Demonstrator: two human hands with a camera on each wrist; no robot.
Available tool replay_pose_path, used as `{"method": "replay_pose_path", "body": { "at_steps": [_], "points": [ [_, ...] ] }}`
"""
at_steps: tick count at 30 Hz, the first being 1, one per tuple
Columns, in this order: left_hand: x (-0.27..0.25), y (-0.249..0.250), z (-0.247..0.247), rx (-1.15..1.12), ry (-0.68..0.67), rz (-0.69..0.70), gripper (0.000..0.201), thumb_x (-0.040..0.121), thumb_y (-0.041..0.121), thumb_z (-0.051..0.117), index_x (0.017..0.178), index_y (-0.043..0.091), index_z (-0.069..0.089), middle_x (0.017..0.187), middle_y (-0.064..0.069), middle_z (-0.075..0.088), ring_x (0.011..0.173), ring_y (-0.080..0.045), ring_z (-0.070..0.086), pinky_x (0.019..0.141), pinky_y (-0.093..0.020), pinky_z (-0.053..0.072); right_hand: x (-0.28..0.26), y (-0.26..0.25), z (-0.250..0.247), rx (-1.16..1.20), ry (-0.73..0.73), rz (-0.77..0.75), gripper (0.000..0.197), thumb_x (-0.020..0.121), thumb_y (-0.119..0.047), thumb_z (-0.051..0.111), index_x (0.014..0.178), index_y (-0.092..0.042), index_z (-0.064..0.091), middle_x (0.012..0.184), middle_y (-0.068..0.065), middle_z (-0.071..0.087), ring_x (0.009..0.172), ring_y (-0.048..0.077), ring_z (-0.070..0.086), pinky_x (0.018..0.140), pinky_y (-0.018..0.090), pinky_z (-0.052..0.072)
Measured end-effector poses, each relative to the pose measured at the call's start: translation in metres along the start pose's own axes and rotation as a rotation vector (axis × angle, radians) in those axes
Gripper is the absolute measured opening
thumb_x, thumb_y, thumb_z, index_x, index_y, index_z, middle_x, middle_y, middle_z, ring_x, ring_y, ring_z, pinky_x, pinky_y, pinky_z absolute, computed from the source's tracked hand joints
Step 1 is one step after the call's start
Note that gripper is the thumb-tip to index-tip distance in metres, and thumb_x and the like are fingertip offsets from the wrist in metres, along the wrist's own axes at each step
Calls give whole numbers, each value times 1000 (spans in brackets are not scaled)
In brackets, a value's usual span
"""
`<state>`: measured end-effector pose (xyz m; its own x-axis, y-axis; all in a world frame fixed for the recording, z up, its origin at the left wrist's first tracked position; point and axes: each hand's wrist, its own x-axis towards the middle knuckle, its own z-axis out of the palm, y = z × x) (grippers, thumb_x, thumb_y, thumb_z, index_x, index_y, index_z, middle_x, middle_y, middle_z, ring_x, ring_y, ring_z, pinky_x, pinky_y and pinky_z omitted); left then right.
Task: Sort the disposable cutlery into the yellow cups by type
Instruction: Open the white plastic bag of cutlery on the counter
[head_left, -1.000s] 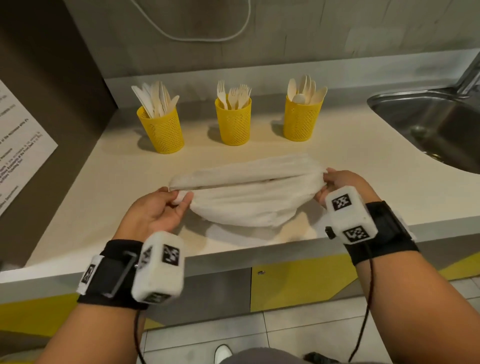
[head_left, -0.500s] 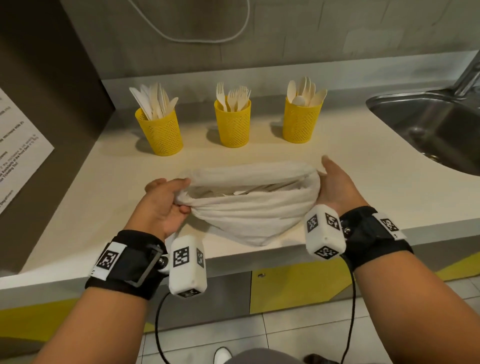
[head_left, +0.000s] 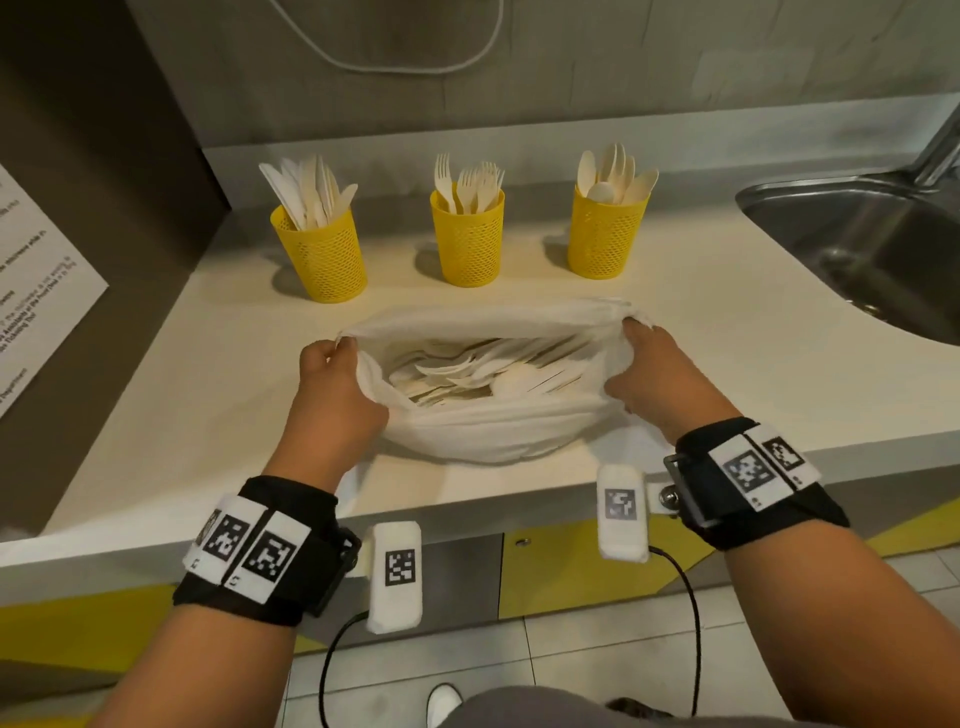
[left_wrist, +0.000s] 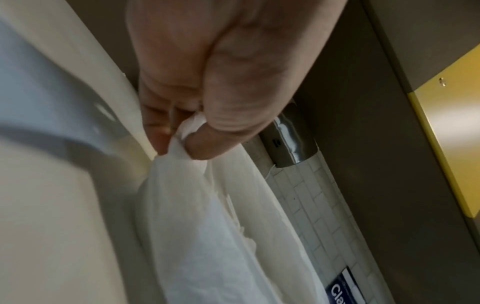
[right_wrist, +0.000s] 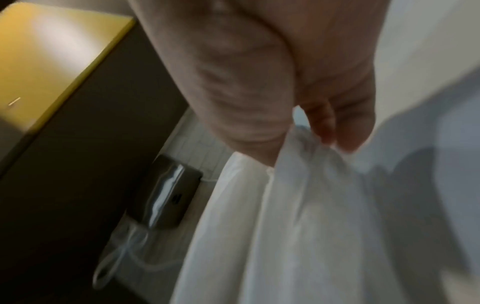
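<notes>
Both hands spread a white cloth (head_left: 483, 431) open: left hand (head_left: 332, 384) pinches one edge, right hand (head_left: 649, 374) grips the other. Unsorted cutlery (head_left: 483, 374) lies between them; the yellow cups (head_left: 467, 239) stand beyond. Next likely: free one hand, pick a piece. Only the left wrist view shows the thumb-finger pinch.

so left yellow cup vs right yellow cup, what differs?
The left yellow cup holds knives and leans left; the right yellow cup holds spoons and stands nearly upright. The left one sits nearer the dark side wall, the right one nearer the sink. Both are yellow mesh cups on the counter, behind the cloth of unsorted cutlery.
</notes>
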<state>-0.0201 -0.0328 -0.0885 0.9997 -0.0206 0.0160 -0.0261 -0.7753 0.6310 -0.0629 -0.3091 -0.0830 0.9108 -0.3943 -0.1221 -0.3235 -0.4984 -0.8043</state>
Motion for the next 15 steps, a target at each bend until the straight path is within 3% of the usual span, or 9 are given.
{"method": "replay_pose_path", "body": {
  "at_steps": [1, 3, 5, 8, 10, 11, 13, 15],
  "points": [
    [-2, 1, 1, -80, -36, -27, 73, 76, -6, 57, 143, 10, 31, 144, -13, 28, 126, -29, 40, 95, -23, 32, -3, -2, -2, 290, -66, 56, 64, 81, 10, 47, 138, -17, 39, 127, 12, 51, 106, 33, 57, 84, 40, 54],
    [-2, 1, 4, -524, -83, -138, 63, 71, -12, 51, 130, 12, 47, 129, -16, 47, 110, -31, 52, 81, -30, 45, 0, 2, -7, 793, -105, 207, 55, 81, 19, 36, 124, -13, 48, 115, 12, 57, 97, 29, 60, 83, 40, 55],
    [0, 4, 3, -990, -141, -335, 61, 73, -22, 35, 125, 5, 50, 115, -18, 56, 96, -29, 58, 69, -32, 54, 2, 4, -13, 926, -107, 341, 36, 87, 16, 30, 104, -6, 52, 102, 11, 56, 84, 21, 59, 81, 35, 51],
    [0, 12, 1, -1319, -265, -491, 70, 59, -18, 25, 124, -5, 51, 116, -24, 60, 105, -36, 58, 81, -41, 54, 0, 12, -10, 1062, -167, 486, 27, 86, 1, 35, 80, -4, 60, 88, 14, 61, 76, 26, 61, 77, 38, 52],
    [1, 16, 3, -1363, -249, -520, 61, 62, -9, 29, 116, -4, 56, 117, -25, 60, 108, -38, 58, 92, -45, 48, -9, 5, -2, 1128, -246, 539, 24, 78, -12, 50, 88, -2, 69, 94, 20, 69, 87, 36, 64, 89, 47, 50],
    [1, 18, 4, -1348, -228, -530, 49, 68, -5, 33, 111, -3, 58, 115, -24, 60, 104, -37, 59, 95, -46, 47, -9, 3, 3, 1021, -258, 507, 30, 76, -20, 60, 101, -6, 67, 101, 18, 69, 93, 35, 64, 93, 51, 48],
    [3, 22, 7, -1188, -175, -504, 29, 84, 8, 46, 108, 0, 60, 114, -20, 63, 97, -34, 63, 94, -44, 49, -4, 4, 7, 546, -210, 299, 47, 78, -29, 69, 121, -14, 56, 108, 6, 67, 96, 27, 64, 90, 41, 51],
    [7, 21, 15, -920, -127, -424, 44, 82, 29, 63, 120, 8, 56, 117, -14, 64, 98, -31, 64, 92, -44, 51, 1, 1, 8, -16, -116, 89, 38, 86, -22, 61, 122, -11, 55, 109, 3, 62, 101, 25, 60, 80, 30, 44]
  ]
}}
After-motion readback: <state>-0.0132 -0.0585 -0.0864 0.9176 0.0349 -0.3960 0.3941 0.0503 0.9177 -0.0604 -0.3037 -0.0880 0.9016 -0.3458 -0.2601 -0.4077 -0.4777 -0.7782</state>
